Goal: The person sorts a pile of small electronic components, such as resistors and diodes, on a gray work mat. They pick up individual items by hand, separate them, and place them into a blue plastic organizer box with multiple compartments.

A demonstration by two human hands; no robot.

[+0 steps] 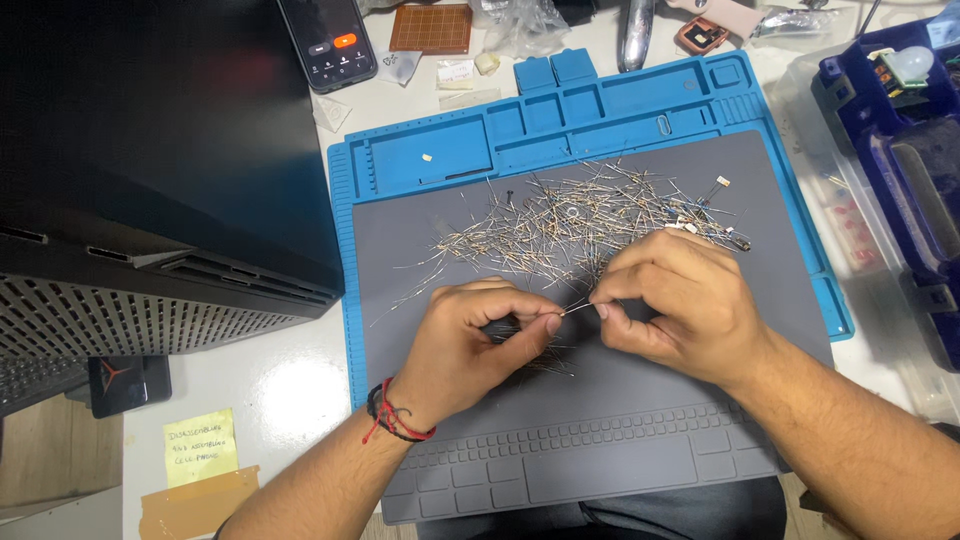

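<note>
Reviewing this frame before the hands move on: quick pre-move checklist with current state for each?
1. Both hands on one part: ok. Left hand and right hand pinch the two ends of a thin wire-leaded component between them.
2. Part lifted off the heap: ok. It is held nearer the person than the pile of leaded components.
3. Work stays over the grey mat: ok.
4. Lead straight or bent: cannot tell, too thin.
5. Loose strays: not ok. Some leads lie scattered away from the pile, towards the blue tray edge.
6. Phone out of the way: ok, off the mat.
</note>
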